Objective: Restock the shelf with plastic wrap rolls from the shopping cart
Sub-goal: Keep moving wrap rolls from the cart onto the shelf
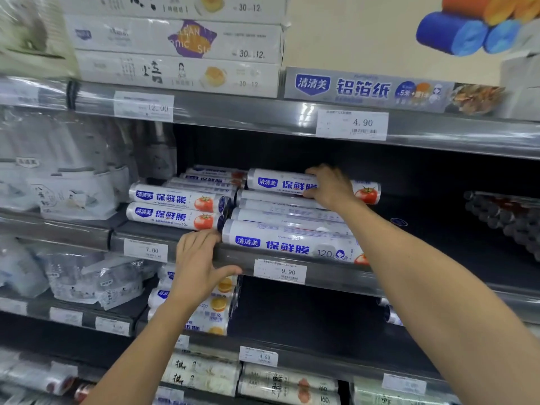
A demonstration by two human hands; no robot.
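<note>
White plastic wrap rolls with blue labels and tomato pictures lie stacked on the middle shelf [239, 257]. My right hand [330, 185] grips the top roll [280, 181] of the right-hand stack, fingers curled over it. Below it lie several more rolls, the front one [286, 242] at the shelf edge. My left hand [198, 264] rests on the shelf's front rail, fingertips touching the end of a short roll [172, 214] and thumb spread out. A second short roll [175, 195] lies above that one. The shopping cart is out of view.
Price tags [280, 270] hang on the rail. Right of the stack the middle shelf is dark and bare up to a pack of dark rolls [505, 217]. Foil boxes [365, 89] sit on the upper shelf. Bagged goods [73, 194] fill the left. Orange-printed rolls [216, 305] lie below.
</note>
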